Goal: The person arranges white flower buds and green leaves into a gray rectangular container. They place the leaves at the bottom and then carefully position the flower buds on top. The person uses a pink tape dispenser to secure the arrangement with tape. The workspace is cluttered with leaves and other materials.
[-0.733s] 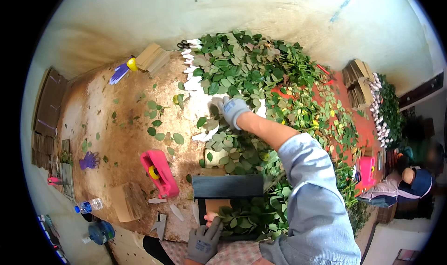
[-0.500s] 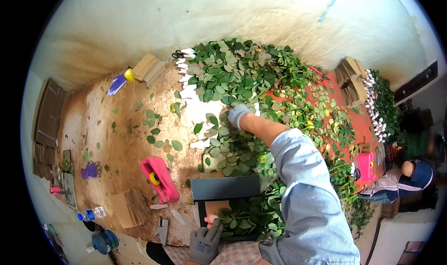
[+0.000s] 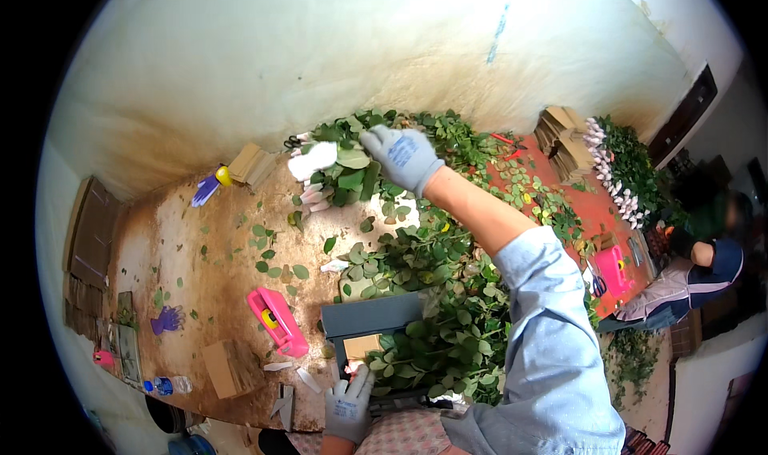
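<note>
My right hand (image 3: 400, 157), in a grey glove, is raised over the far side of the table and closed around a leafy rose stem (image 3: 352, 171). At its left end sits a white-covered bud (image 3: 314, 161), somewhat blurred. Near my body, my left hand (image 3: 350, 407), also gloved, lies with fingers extended at the left edge of a dark tray (image 3: 376, 315) with a raised panel. Its fingertips touch or nearly touch a pink flower head (image 3: 354, 367). Leafy stems (image 3: 436, 351) lie in the tray, their leaves spilling out to the right under my right forearm.
More white-tipped stems (image 3: 316, 197) lie along the far wall. Leaves are strewn over the table (image 3: 216, 287) and its red part. On the left are a pink tape dispenser (image 3: 278, 321), cardboard pieces (image 3: 230, 369) and a water bottle (image 3: 168, 385). Another person (image 3: 680, 283) works at far right.
My right hand has risen from the pile, now bringing up a leafy stem with a white-covered bud. My left hand stays beside the pink flower head. The view has shifted.
</note>
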`<state>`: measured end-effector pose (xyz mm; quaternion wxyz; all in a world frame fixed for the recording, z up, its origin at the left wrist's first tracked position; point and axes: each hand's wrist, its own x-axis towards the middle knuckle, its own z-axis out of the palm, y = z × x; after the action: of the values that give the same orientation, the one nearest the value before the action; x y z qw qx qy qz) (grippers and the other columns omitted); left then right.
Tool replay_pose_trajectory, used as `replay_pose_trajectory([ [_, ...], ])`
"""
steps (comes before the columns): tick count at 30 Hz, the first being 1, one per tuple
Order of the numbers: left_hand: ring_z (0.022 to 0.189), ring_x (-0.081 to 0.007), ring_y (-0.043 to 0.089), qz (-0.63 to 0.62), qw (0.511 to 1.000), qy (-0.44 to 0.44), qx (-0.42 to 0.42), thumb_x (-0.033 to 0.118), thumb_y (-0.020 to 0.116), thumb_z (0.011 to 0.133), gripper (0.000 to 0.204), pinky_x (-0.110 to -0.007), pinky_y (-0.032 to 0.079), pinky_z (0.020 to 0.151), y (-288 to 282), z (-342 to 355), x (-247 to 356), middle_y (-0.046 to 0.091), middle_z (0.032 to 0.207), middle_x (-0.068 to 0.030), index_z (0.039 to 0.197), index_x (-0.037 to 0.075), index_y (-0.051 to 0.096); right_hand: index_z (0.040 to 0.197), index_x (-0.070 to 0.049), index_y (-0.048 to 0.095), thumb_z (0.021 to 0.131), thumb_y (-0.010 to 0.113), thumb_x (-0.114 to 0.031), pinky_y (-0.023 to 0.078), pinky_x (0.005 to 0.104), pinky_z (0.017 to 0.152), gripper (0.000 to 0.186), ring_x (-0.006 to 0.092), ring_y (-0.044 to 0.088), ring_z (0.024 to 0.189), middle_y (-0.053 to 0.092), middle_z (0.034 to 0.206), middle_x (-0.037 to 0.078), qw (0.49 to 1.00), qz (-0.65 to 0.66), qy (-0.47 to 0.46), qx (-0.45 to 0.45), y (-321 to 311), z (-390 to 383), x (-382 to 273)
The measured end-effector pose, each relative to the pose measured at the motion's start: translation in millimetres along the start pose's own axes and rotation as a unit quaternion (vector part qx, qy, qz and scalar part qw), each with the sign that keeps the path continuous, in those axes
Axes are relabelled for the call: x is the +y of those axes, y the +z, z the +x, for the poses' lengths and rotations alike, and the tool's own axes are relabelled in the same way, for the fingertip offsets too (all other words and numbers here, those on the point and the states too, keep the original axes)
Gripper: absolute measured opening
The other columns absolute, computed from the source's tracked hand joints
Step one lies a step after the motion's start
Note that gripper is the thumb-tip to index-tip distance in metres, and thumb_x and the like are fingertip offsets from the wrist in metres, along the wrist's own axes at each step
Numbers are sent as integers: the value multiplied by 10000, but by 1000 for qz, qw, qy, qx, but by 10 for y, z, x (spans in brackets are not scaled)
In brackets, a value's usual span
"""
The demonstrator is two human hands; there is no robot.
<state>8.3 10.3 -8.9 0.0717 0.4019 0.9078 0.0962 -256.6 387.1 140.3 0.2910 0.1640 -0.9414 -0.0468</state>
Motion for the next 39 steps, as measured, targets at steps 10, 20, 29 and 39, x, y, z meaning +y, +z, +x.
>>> replay_pose_trajectory([
  [10,1073,-262,558,-21,1000,1,9,183,709,806,639,-445,458,894,82,-133,-61,488,1549,-26,1429,135,576,929,-58,590,873,615,-178,494,339,496,135,180,615,627,541,771,63,961,-143,-234,46,-1506,-409,-1153],
  [20,1227,-259,513,9,1000,-25,3,87,602,845,663,-442,453,944,236,-211,-49,460,1582,9,1496,185,525,905,-91,660,930,571,-165,501,351,562,118,201,663,699,645,804,65,920,-129,-211,-305,-1081,-1768,-2068],
  [29,1165,-235,535,9,999,-31,12,81,580,868,630,-458,435,1025,247,-166,-26,479,1565,17,1486,191,535,1068,-57,679,955,527,-138,578,435,712,207,298,730,883,708,999,149,878,13,-105,-467,-201,-2334,-2142],
  [39,1180,-244,527,4,1000,-24,-2,163,588,892,512,-430,450,980,175,-174,-38,538,1497,-13,1404,150,599,1306,-25,567,944,534,-144,580,391,671,383,271,741,803,692,1039,141,927,90,-108,-348,-452,-1738,-2741],
])
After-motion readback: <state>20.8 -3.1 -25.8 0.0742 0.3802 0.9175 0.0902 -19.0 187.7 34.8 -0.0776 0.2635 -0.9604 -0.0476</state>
